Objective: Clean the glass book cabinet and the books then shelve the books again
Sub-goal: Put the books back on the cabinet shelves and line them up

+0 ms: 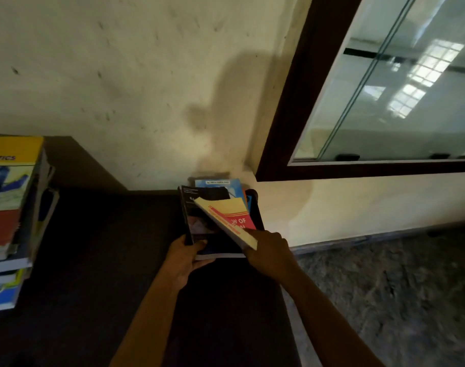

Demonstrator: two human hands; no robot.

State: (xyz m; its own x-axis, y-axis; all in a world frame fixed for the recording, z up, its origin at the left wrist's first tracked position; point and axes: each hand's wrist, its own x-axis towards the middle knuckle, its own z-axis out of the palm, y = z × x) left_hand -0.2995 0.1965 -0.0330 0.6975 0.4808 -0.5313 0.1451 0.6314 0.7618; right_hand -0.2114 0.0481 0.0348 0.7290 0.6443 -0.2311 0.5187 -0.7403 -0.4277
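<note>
Seemingly gathering books at the dark bench's [93, 247] far right corner, the left hand [186, 258] grips the dark book [199, 207] and the right hand [269, 250] pinches the tilted yellow-red book [228, 215], probably to lift next toward the glass cabinet [385, 102].

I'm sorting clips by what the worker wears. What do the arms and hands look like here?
The left hand and right hand are ungloved; both arms are bare to the frame's lower edge, no sleeve in view. No watch, ring or bracelet shows, though the dim, blurred picture could hide a thin one.
</note>
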